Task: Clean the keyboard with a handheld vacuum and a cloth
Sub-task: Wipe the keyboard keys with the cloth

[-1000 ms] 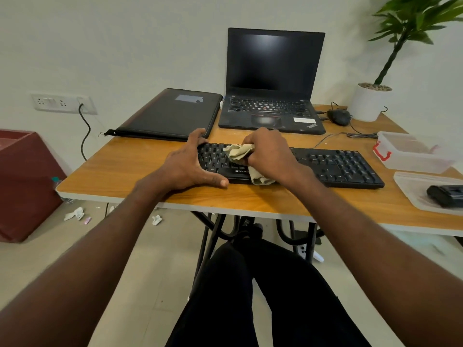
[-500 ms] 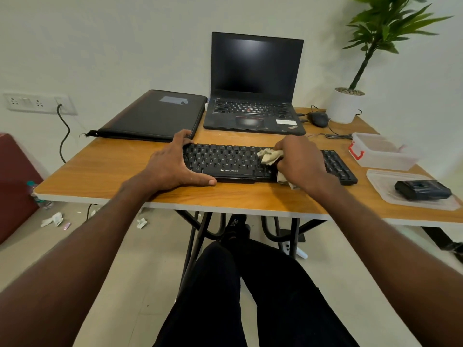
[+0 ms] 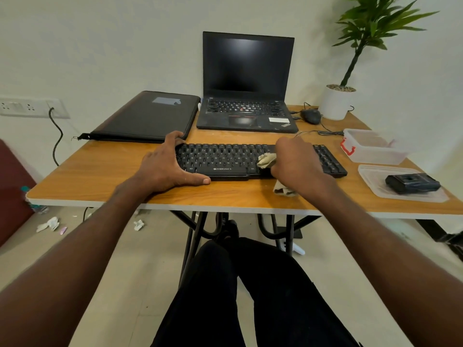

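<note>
With our left hand [image 3: 162, 166] spread over the black plastic keyboard's [image 3: 225, 160] end mid-tabletop and our right grip [image 3: 295, 161] bunching the beige cloth [image 3: 266, 160], hard wiping could snag keycaps.

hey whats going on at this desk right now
A person is wiping a black keyboard with a cloth. The right hand grips the bunched cloth on the keys right of the middle, with a tail of it hanging onto the table. The left hand rests around the keyboard's left end, holding it steady. A black device, possibly the vacuum, lies on a clear lid to the right, untouched.
</note>
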`<state>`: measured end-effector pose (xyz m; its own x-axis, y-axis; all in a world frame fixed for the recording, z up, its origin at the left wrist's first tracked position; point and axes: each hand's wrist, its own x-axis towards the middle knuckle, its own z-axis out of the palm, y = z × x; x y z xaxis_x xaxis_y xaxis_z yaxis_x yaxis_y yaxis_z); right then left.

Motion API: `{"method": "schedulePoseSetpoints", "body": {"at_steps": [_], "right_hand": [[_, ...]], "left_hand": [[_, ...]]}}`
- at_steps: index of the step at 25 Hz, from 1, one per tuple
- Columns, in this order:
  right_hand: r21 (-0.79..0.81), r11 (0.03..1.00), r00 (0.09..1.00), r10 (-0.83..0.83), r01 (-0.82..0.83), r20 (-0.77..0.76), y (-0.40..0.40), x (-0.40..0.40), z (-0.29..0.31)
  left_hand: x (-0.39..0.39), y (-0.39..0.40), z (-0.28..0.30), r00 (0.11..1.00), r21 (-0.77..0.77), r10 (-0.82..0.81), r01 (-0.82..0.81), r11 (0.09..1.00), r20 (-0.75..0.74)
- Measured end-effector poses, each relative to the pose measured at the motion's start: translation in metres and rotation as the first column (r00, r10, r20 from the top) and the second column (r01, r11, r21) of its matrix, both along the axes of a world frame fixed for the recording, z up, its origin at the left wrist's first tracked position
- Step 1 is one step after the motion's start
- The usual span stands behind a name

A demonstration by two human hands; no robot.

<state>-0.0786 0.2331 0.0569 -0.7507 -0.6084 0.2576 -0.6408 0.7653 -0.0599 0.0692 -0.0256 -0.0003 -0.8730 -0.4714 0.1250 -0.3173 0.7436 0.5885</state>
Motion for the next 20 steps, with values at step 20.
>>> {"method": "schedulePoseSetpoints", "body": {"at_steps": [20], "right_hand": [[-0.263, 0.962, 0.978, -0.011, 0.066, 0.206, 0.046, -0.066, 0.013]], "left_hand": [[-0.005, 0.003, 0.008, 0.991, -0.093, -0.077, 0.087, 0.992, 0.109]]}}
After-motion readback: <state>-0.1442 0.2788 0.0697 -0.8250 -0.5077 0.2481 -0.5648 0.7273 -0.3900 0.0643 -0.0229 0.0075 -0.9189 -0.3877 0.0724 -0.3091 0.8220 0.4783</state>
